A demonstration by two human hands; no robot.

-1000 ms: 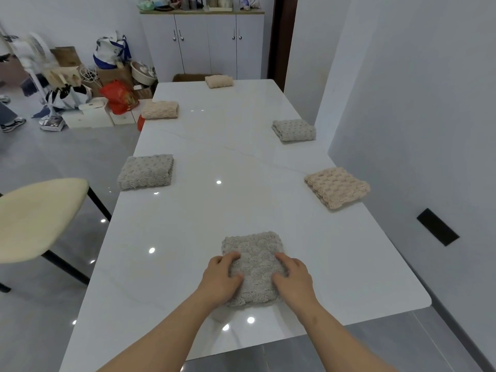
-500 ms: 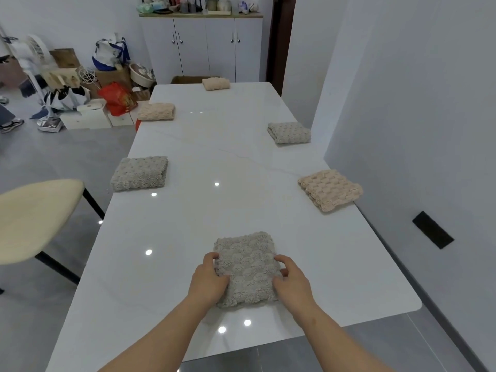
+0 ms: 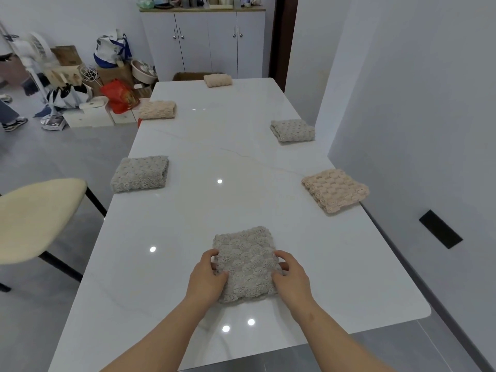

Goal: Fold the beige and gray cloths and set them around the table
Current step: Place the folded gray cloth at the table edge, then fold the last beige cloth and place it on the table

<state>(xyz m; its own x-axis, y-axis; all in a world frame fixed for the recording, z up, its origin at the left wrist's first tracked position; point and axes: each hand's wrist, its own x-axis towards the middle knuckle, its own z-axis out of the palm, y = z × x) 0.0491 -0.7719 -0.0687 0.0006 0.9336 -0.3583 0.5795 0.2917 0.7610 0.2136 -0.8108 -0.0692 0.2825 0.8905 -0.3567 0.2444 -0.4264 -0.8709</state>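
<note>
- Pale-walled room with a gray floor; a white glossy bench [image 3: 241, 162] runs from the bottom of the frame to the upper centre, with light reflections dotted on its top.
- Left hand [image 3: 206, 277]: narrow, fingers curled over the left edge of the near gray cloth [image 3: 245, 261], thumb lying on its top face. Holding the cloth.
- Right hand [image 3: 292, 277]: narrow, fingers curled over the right edge of the same cloth, thumb on top near its lower right corner. Holding the cloth.
- Near gray cloth: folded to a rough square, lying flat on the bench at lower centre of the frame, close to the near edge, between the two hands.
- Right beige cloth [image 3: 335, 189]: folded, at the right edge of the bench, right of centre, set at a slight angle.
- Left gray cloth [image 3: 139, 173]: folded, at the left edge of the bench, left of centre.
- Far right gray cloth [image 3: 292, 130]: folded, at the right edge, above the right beige cloth and well apart from it.
- Far left beige cloth [image 3: 157, 109]: folded, at the left edge, above the left gray cloth.
- End beige cloth [image 3: 218, 80]: folded, at the far end of the bench, upper centre.
- Cream chair [image 3: 35, 216]: on the floor at the left edge of the frame, beside the bench.
- White cabinet [image 3: 206, 41]: against the back wall, top centre, small items on top.
- Upper left: a fan [image 3: 37, 49], a red bag [image 3: 119, 96] and boxes clustered on the floor.
</note>
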